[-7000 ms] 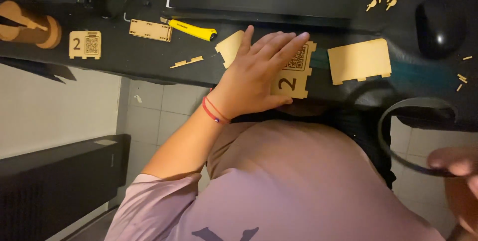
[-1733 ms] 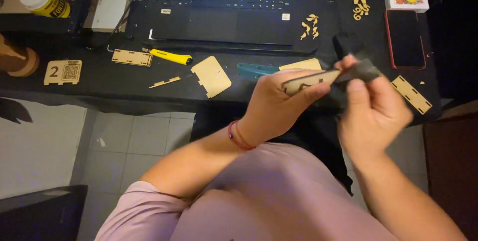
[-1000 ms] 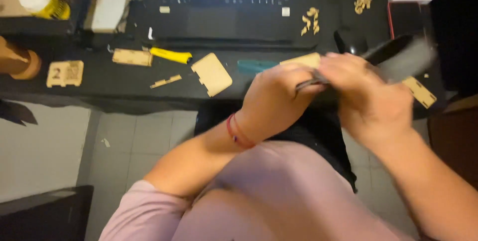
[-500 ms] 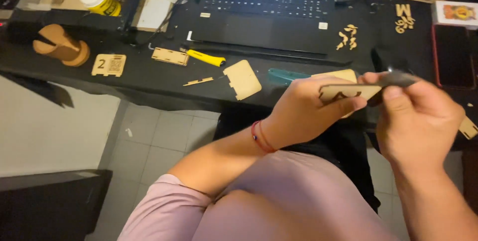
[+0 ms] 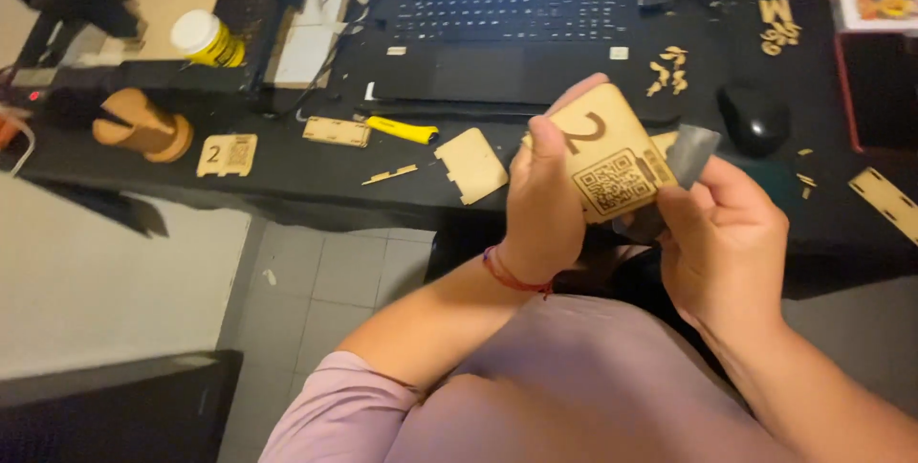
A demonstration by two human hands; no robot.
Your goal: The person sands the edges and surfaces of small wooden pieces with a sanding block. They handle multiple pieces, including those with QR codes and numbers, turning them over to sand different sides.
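left hand [image 5: 543, 205] grips wooden panel [image 5: 601, 152]; right hand [image 5: 719, 238] fingers pinch grey strip [image 5: 690, 153] at panel edge; best kept flat, steady.

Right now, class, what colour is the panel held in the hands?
Pale tan wood panel with dark engraved markings; head view.

Hobby workbench, laptop [image 5: 521, 18], laser-cut wooden pieces [image 5: 470, 165], black desk [image 5: 287, 181]

Wooden panel [image 5: 602, 152]: pale tan, showing dark engraved numeral, square code pattern. Strip [image 5: 690, 154]: grey. Desk [image 5: 287, 186]: black. Cutter [image 5: 404, 128]: yellow. Wristband [image 5: 514, 275]: red. Sleeve [image 5: 335, 415]: showing mauve.
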